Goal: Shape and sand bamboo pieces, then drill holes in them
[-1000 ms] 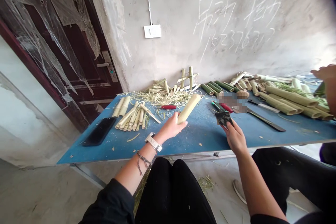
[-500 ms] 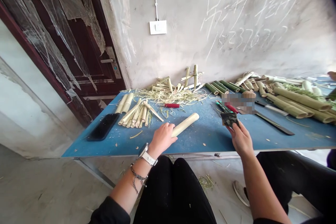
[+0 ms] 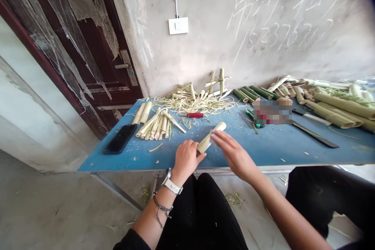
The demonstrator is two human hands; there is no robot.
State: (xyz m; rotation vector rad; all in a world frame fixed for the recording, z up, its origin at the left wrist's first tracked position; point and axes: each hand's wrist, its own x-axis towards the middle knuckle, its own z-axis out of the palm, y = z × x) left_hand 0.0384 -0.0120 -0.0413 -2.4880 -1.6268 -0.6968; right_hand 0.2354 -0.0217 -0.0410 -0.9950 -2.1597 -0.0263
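A peeled, pale bamboo tube [image 3: 207, 143] slants up and away over the near part of the blue table [image 3: 249, 152]. My left hand [image 3: 186, 159] is closed around its near end. My right hand [image 3: 234, 156] lies over the tube's upper part, its fingers close together and slightly blurred. The dark square of sandpaper seen in that hand a moment ago is now hidden under the fingers, against the bamboo.
Left of the hands lie a black phone [image 3: 120, 139] and a pile of short bamboo sticks [image 3: 156, 127]. A red handle [image 3: 195, 115] lies by the shavings [image 3: 187, 105]. On the right are a long dark blade [image 3: 316, 134], a knife [image 3: 315, 118] and thick bamboo tubes [image 3: 336, 115].
My right hand has moved left with the sandpaper, from beside the tools onto the bamboo tube. My left hand still grips the tube. The view has shifted slightly.
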